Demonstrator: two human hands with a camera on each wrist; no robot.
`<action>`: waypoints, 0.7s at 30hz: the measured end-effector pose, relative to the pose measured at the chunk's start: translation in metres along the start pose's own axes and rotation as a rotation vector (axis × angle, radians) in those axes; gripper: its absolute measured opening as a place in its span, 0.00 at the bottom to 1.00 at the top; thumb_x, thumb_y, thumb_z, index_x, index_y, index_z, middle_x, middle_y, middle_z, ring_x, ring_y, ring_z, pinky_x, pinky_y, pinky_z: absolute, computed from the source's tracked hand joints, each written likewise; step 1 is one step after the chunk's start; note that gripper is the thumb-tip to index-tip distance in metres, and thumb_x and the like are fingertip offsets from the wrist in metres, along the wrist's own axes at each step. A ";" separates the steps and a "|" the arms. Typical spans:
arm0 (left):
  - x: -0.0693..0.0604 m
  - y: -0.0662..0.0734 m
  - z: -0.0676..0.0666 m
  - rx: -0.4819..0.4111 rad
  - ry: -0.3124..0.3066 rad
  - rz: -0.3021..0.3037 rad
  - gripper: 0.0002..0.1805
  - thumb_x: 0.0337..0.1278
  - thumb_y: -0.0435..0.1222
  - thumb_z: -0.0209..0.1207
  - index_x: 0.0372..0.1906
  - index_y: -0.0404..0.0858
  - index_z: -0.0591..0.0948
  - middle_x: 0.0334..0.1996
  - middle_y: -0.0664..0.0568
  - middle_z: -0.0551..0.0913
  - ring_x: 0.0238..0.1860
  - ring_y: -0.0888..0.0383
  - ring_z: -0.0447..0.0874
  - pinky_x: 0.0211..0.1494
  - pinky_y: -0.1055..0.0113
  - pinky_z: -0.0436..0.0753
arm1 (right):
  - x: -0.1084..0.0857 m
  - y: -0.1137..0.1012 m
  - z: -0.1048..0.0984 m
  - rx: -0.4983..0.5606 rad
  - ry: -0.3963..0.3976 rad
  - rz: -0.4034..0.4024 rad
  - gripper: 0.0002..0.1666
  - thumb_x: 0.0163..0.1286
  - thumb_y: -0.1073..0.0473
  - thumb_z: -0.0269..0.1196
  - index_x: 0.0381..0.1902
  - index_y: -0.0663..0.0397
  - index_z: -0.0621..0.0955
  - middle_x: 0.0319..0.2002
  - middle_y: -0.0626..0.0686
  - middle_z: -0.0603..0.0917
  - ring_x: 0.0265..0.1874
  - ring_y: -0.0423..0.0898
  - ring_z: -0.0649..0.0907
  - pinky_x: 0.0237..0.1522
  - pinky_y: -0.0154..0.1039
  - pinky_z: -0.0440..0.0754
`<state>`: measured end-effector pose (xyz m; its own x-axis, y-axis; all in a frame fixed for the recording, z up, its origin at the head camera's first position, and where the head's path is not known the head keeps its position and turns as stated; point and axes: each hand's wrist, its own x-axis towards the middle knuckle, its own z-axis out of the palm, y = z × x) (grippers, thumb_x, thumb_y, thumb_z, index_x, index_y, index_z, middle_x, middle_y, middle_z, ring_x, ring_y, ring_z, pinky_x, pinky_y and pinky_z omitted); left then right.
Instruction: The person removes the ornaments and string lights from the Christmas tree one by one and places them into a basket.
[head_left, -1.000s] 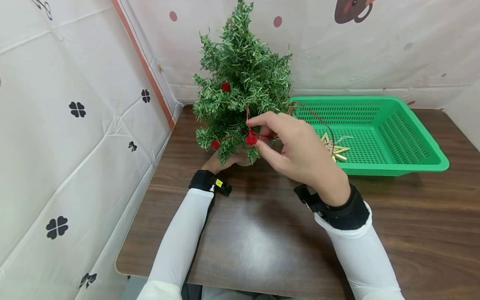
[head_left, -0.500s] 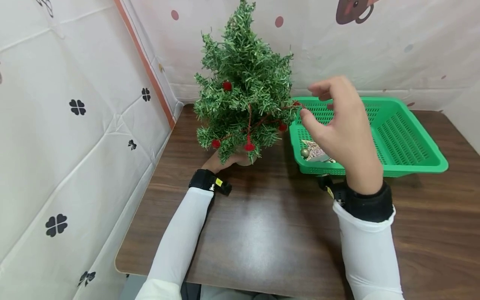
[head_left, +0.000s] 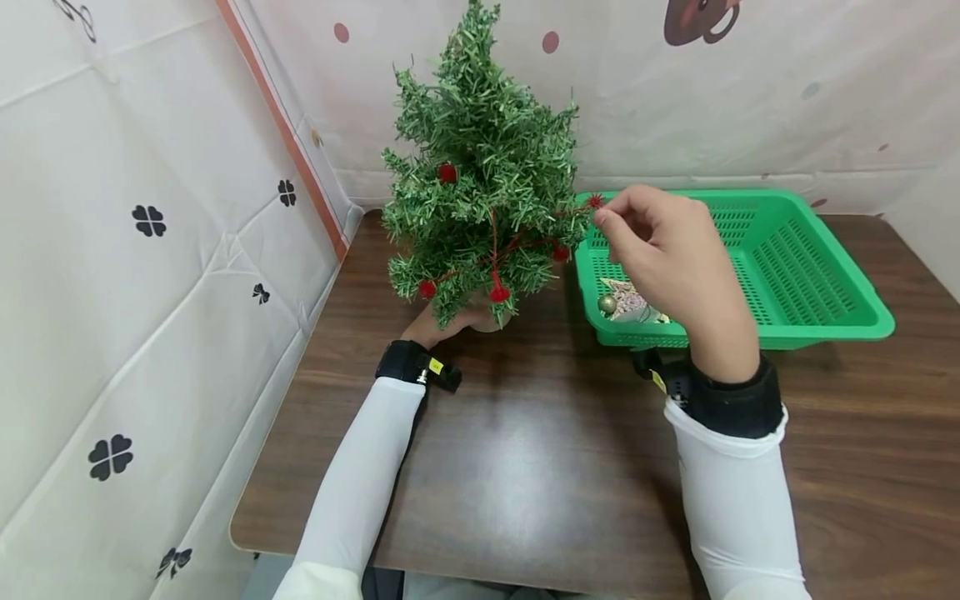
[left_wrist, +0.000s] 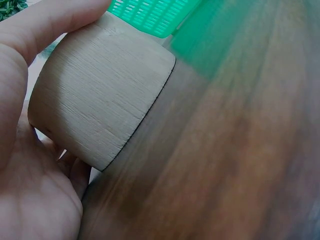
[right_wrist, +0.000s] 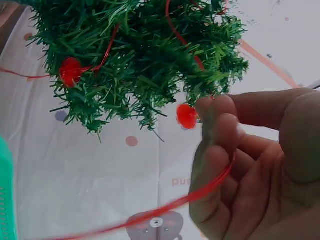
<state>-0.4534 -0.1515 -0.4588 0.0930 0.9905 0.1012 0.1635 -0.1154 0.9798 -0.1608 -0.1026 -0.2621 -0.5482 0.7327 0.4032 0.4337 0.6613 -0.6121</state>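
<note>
A small green artificial tree (head_left: 483, 142) stands on the table with a red pom-pom garland (head_left: 495, 242) draped over its lower branches. My left hand (head_left: 442, 323) wraps around the tree's pale wooden base (left_wrist: 105, 90), thumb on one side and fingers on the other. At the tree's right side, my right hand (head_left: 678, 262) pinches the garland between thumb and fingertips, just beside a red pom-pom (head_left: 595, 201). In the right wrist view a loose red string (right_wrist: 165, 207) trails across the fingers, and another red pom-pom (right_wrist: 186, 116) hangs against the branches near the fingertips.
Right of the tree is a green plastic basket (head_left: 810, 329), partly behind the right hand. It holds a glittery star (head_left: 628, 298) and a small gold ball (head_left: 607, 304). A patterned white sheet (head_left: 712, 108) hangs behind the brown table (head_left: 517, 467).
The right hand let go of a pom-pom at the tree's front and moved right with fingers parted. Its fingertips have since come together on the garland. The left hand stays at the base.
</note>
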 end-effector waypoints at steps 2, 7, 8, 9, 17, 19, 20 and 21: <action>0.000 0.001 0.001 -0.012 -0.008 -0.001 0.27 0.65 0.28 0.62 0.69 0.39 0.76 0.67 0.43 0.77 0.68 0.47 0.75 0.70 0.47 0.75 | -0.001 -0.002 0.000 0.037 0.045 -0.018 0.16 0.79 0.47 0.57 0.41 0.50 0.85 0.23 0.51 0.80 0.22 0.43 0.75 0.30 0.37 0.68; -0.002 0.003 0.002 -0.011 -0.013 -0.020 0.31 0.66 0.26 0.61 0.73 0.37 0.71 0.70 0.40 0.74 0.71 0.42 0.71 0.72 0.44 0.72 | -0.001 -0.002 0.000 0.163 0.150 -0.078 0.11 0.77 0.54 0.60 0.39 0.55 0.84 0.21 0.47 0.78 0.19 0.41 0.73 0.27 0.35 0.69; -0.002 0.004 0.002 -0.008 -0.011 -0.025 0.31 0.66 0.26 0.61 0.74 0.37 0.71 0.70 0.39 0.73 0.71 0.41 0.71 0.72 0.43 0.72 | -0.001 -0.002 0.000 0.193 0.163 -0.087 0.10 0.77 0.56 0.60 0.38 0.56 0.83 0.20 0.46 0.77 0.19 0.41 0.73 0.26 0.34 0.69; -0.002 0.005 0.002 -0.009 -0.007 -0.029 0.31 0.66 0.26 0.61 0.73 0.36 0.71 0.70 0.39 0.74 0.71 0.40 0.71 0.72 0.43 0.72 | 0.000 -0.002 0.000 0.221 0.175 -0.089 0.09 0.76 0.58 0.60 0.37 0.57 0.83 0.20 0.46 0.77 0.19 0.41 0.72 0.26 0.34 0.68; 0.000 -0.002 0.000 0.010 0.005 -0.048 0.33 0.67 0.28 0.61 0.76 0.38 0.68 0.72 0.40 0.71 0.72 0.41 0.70 0.72 0.42 0.71 | 0.002 0.004 -0.009 0.256 0.281 -0.034 0.16 0.75 0.58 0.59 0.25 0.55 0.77 0.14 0.43 0.71 0.15 0.41 0.67 0.21 0.35 0.61; 0.002 -0.008 -0.001 0.013 0.007 -0.044 0.33 0.67 0.28 0.61 0.76 0.38 0.67 0.72 0.39 0.71 0.72 0.40 0.70 0.72 0.41 0.71 | 0.001 0.007 -0.014 0.212 0.280 -0.015 0.19 0.75 0.56 0.60 0.22 0.57 0.76 0.14 0.42 0.71 0.16 0.42 0.68 0.22 0.36 0.62; 0.004 -0.012 -0.002 0.013 0.009 -0.040 0.33 0.67 0.28 0.61 0.76 0.38 0.67 0.72 0.39 0.71 0.71 0.39 0.70 0.72 0.40 0.71 | 0.001 0.009 -0.017 0.180 0.266 -0.003 0.20 0.74 0.56 0.61 0.21 0.57 0.76 0.14 0.42 0.71 0.17 0.41 0.68 0.23 0.36 0.62; 0.005 -0.015 -0.003 0.014 0.012 -0.036 0.34 0.67 0.28 0.61 0.76 0.39 0.67 0.71 0.39 0.72 0.71 0.39 0.70 0.71 0.40 0.71 | 0.000 0.010 -0.019 0.152 0.250 0.010 0.20 0.73 0.55 0.61 0.21 0.57 0.75 0.15 0.41 0.72 0.18 0.41 0.69 0.24 0.36 0.63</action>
<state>-0.4580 -0.1447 -0.4721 0.0752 0.9948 0.0684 0.1800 -0.0810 0.9803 -0.1430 -0.0926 -0.2556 -0.3433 0.7685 0.5399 0.3161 0.6359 -0.7041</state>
